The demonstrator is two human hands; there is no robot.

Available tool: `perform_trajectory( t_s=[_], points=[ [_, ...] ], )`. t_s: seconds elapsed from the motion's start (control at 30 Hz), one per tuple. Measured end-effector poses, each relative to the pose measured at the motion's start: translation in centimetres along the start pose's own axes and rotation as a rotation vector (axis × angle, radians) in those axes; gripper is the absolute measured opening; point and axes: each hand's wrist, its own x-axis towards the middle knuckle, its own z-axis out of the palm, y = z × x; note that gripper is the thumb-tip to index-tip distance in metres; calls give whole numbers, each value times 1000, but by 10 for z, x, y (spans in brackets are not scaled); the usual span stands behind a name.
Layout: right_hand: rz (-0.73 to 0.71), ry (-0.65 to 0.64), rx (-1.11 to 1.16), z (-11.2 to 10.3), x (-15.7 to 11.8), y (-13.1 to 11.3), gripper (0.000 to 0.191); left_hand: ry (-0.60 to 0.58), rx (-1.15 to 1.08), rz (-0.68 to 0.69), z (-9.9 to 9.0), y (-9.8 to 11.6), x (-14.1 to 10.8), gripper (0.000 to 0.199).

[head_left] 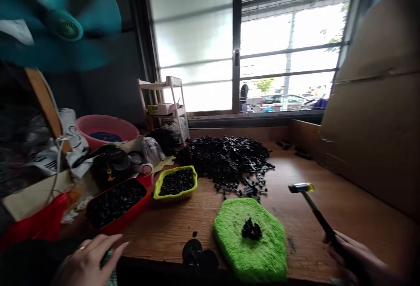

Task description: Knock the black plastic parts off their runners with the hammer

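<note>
My right hand (356, 253) is closed around the black handle of a small hammer (318, 213). The hammer's head, with one dark end and one yellow end, is raised at the right side of the table. To its left, a small clump of black plastic pieces (251, 229) rests on a fuzzy bright green pad (262, 262) at the table's front edge. My left hand (88, 259) is at the lower left, fingers apart, just in front of a red basket (139, 207) full of small black pieces. Something dark green shows behind its thumb.
A big heap of black plastic parts (226, 157) covers the back middle of the wooden table. Left of it stands a yellow basket (196, 178) of black pieces. Two black discs (192, 251) lie near the front edge. Cardboard (374, 115) borders the right; a fan (65, 25) spins upper left.
</note>
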Motion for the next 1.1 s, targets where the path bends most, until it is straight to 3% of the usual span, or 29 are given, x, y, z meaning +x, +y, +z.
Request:
perform_trajectory(
  t_s=[0.07,0.2,0.27,0.33,0.43,0.53,0.7,0.83,0.93,1.1],
  points=[
    [141,-69,207,-3,3,3,40,9,-240,177,16,63,14,27],
    [222,-90,448,-6,5,7,34,-221,-574,333,32,181,26,15],
    [240,-101,515,-7,2,9,30,-306,-677,444,40,222,27,7],
    [251,-111,561,-8,0,12,28,-329,-729,538,51,247,28,15],
    [243,-121,603,-8,0,16,26,-359,-735,597,70,258,29,16],
    [218,-127,630,-7,3,19,26,-387,-743,631,81,246,30,22],
    [231,-114,650,-5,4,18,22,-401,-805,644,76,228,30,24],
    [231,-106,635,-6,2,15,23,-356,-750,652,70,244,30,29],
    [217,-93,625,-5,0,13,22,-390,-707,680,69,256,29,35],
    [191,-84,617,-4,1,13,23,-426,-754,642,72,259,28,23]
  ],
)
